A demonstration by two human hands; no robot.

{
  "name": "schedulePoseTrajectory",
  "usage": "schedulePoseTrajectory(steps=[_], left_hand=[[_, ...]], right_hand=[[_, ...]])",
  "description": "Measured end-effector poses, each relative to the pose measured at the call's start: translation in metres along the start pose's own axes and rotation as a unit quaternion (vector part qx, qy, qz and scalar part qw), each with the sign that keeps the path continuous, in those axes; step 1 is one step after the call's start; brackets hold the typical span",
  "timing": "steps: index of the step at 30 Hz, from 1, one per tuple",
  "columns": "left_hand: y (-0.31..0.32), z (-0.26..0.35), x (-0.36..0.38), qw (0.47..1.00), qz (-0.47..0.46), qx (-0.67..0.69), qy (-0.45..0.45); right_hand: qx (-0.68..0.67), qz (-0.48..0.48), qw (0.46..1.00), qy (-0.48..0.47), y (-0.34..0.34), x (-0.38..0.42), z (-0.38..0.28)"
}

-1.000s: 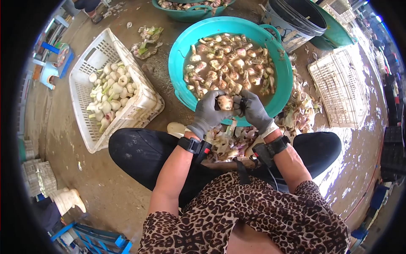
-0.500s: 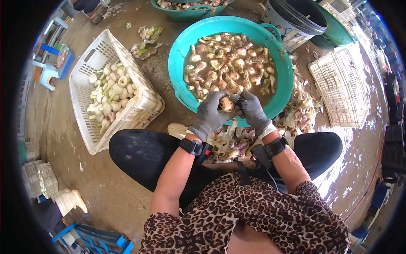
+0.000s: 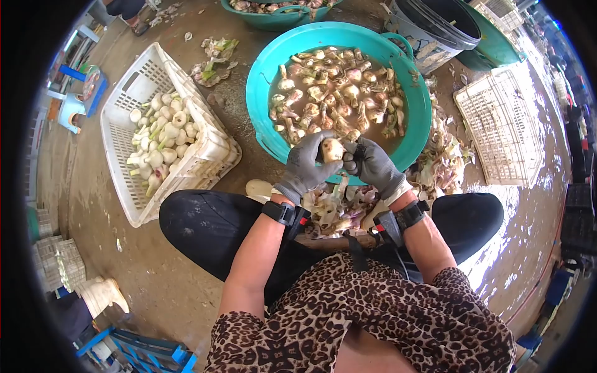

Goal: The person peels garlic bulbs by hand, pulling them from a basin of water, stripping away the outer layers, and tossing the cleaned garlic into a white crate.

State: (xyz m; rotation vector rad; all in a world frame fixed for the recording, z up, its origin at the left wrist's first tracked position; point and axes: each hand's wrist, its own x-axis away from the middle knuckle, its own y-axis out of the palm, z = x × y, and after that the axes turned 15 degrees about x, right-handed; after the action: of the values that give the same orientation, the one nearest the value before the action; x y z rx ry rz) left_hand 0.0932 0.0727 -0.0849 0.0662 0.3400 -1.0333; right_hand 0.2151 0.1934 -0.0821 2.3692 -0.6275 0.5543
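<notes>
A pale garlic bulb (image 3: 332, 150) with brown patches is held in my left hand (image 3: 305, 166), its gloved fingers wrapped round the left side. My right hand (image 3: 375, 164), also in a grey glove, is closed with its fingertips at the bulb's right side; anything pinched in them is hidden. Both hands are over the near rim of a turquoise tub (image 3: 260, 81). In its brown water lie several unpeeled garlic bulbs (image 3: 351, 92) with stems. Beneath my hands, between the knees, is a heap of garlic skins (image 3: 345, 208).
To the left, a white crate (image 3: 118, 163) holds peeled garlic bulbs (image 3: 163, 133). Another white crate (image 3: 500, 127) is at the right, beyond more loose skins (image 3: 443, 163). Buckets (image 3: 429, 43) and a second tub (image 3: 283, 20) stand behind. A person's boot (image 3: 102, 295) shows at lower left.
The bulb has turned in my left hand and shows a paler, smoother face. My right hand has rolled over, its fingers now curled, and shifted slightly right.
</notes>
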Motion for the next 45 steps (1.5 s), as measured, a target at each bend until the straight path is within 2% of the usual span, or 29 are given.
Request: schedulePoseTrajectory(steps=[7, 9, 10, 12, 13, 14, 15, 16, 17, 20, 21, 22, 24, 26, 28, 29, 30, 32, 33, 34, 36, 37, 38, 40, 41, 42, 43, 44, 45], left_hand=[[0.0, 0.007, 0.002, 0.998, 0.017, 0.046, -0.047], [0.0, 0.007, 0.003, 0.972, 0.043, 0.162, -0.163], [-0.002, 0.006, 0.004, 0.972, 0.043, 0.163, -0.164], [-0.01, 0.008, 0.001, 0.906, 0.059, 0.286, -0.306], [0.007, -0.016, 0.003, 0.897, 0.179, 0.34, -0.219], [0.004, -0.01, 0.002, 0.897, 0.179, 0.34, -0.219], [-0.002, 0.002, 0.0, 0.833, 0.144, 0.429, -0.319], [-0.008, 0.008, -0.002, 0.75, 0.106, 0.508, -0.411], [-0.012, 0.004, 0.0, 0.736, 0.064, 0.51, -0.44], [-0.003, -0.002, 0.0, 0.785, 0.141, 0.464, -0.385], [0.009, 0.024, -0.01, 0.762, 0.226, 0.468, -0.387], [0.007, 0.012, -0.006, 0.762, 0.228, 0.466, -0.388], [0.003, -0.014, 0.003, 0.893, 0.14, 0.33, -0.271], [0.003, -0.009, 0.004, 0.881, 0.15, 0.36, -0.268], [0.0, 0.017, -0.001, 0.779, 0.218, 0.454, -0.374], [-0.008, 0.02, 0.0, 0.76, 0.155, 0.505, -0.379], [-0.012, 0.019, 0.001, 0.76, 0.156, 0.505, -0.379], [-0.017, 0.013, -0.002, 0.789, 0.112, 0.445, -0.409], [-0.015, -0.005, -0.011, 0.87, 0.178, 0.292, -0.355], [-0.016, -0.019, -0.005, 0.87, 0.178, 0.293, -0.355], [-0.017, -0.007, -0.006, 0.946, 0.229, 0.089, -0.211], [-0.015, -0.006, -0.006, 0.951, 0.238, 0.105, -0.168], [-0.012, -0.01, -0.006, 0.951, 0.237, 0.103, -0.169], [-0.007, -0.02, -0.005, 0.969, 0.194, 0.071, -0.138], [-0.008, -0.019, -0.004, 0.953, 0.229, 0.096, -0.174], [-0.009, -0.011, -0.004, 0.953, 0.23, 0.096, -0.175], [-0.012, -0.002, -0.003, 0.93, 0.224, 0.206, -0.207], [-0.013, 0.004, -0.003, 0.895, 0.214, 0.311, -0.237], [-0.013, 0.001, -0.003, 0.874, 0.185, 0.403, -0.199]], right_hand=[[-0.146, -0.123, 0.981, -0.017, -0.004, -0.007, 0.01], [-0.182, -0.144, 0.973, -0.019, 0.003, -0.005, 0.012], [-0.119, -0.087, 0.988, -0.054, 0.007, -0.004, 0.014], [-0.056, -0.029, 0.994, -0.089, 0.019, 0.001, 0.01], [0.077, 0.032, 0.991, -0.106, 0.027, 0.005, 0.004], [0.209, 0.092, 0.966, -0.12, 0.031, 0.007, 0.0], [0.316, 0.091, 0.928, -0.175, 0.026, 0.003, 0.003], [0.318, 0.091, 0.927, -0.176, 0.021, -0.005, 0.01], [0.351, 0.106, 0.903, -0.226, 0.02, -0.011, 0.015], [0.358, 0.126, 0.879, -0.289, 0.015, -0.018, 0.022], [0.329, 0.132, 0.885, -0.301, 0.017, -0.018, 0.022], [0.328, 0.131, 0.886, -0.3, 0.018, -0.017, 0.021], [0.209, 0.055, 0.96, -0.178, 0.023, -0.005, 0.01], [0.229, 0.076, 0.955, -0.17, 0.021, 0.0, 0.007], [0.428, 0.047, 0.848, -0.309, 0.014, 0.004, 0.01], [0.176, -0.016, 0.949, -0.262, 0.013, -0.005, 0.015], [0.177, -0.017, 0.949, -0.261, 0.01, -0.006, 0.02], [0.464, 0.126, 0.791, -0.379, 0.008, -0.003, 0.026], [0.507, 0.166, 0.757, -0.377, 0.01, 0.004, 0.022], [0.507, 0.166, 0.757, -0.376, 0.009, 0.003, 0.022], [0.43, 0.143, 0.837, -0.306, 0.015, 0.003, 0.015], [0.466, 0.137, 0.786, -0.382, 0.015, 0.006, 0.011], [0.464, 0.138, 0.787, -0.382, 0.022, 0.008, 0.009], [0.281, 0.085, 0.926, -0.236, 0.033, 0.007, 0.009], [0.411, 0.093, 0.86, -0.289, 0.006, -0.009, 0.026], [0.411, 0.093, 0.86, -0.289, 0.007, -0.004, 0.017], [0.103, 0.085, 0.973, -0.187, 0.008, 0.001, 0.008], [-0.219, 0.068, 0.971, -0.063, 0.009, 0.005, 0.002], [-0.078, 0.068, 0.985, -0.141, -0.003, 0.001, 0.008]])
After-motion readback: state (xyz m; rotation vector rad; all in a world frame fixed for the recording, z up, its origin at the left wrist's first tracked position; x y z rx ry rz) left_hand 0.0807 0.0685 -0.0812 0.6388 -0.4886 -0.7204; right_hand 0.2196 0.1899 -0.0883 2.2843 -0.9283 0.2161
